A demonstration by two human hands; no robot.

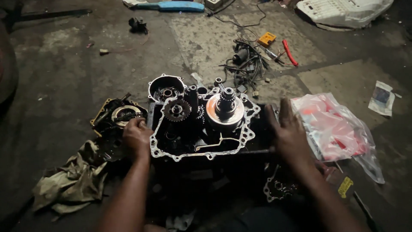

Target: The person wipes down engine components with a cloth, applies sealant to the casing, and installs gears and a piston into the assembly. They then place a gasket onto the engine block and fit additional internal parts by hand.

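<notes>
From the head camera, an open engine case (201, 129) is sitting on the concrete floor (64, 77), directly between the two hands. The left hand (136, 137) is gripping the case's left edge, fingers curled over the pale gasket rim, so it is closed on the case. The right hand (289, 133) is lying flat and spread against the case's right side, fingers pointing away from the person (whether it is actually gripping, I cannot tell).

The case is lying with its long axis running left to right across the view, its open face turned upward. A toothed gear (176, 110) is standing in the left half, and a round clutch drum (225, 112) with a splined shaft pointing up is sitting in the right half.

Just beyond the left hand, a side cover (116, 115) is resting on the floor, and a crumpled rag (73, 180) is lying beside the left forearm. A clear plastic bag (337, 129) with red contents is lying just right of the right hand. A wiring bundle (246, 62) is lying farther off.
</notes>
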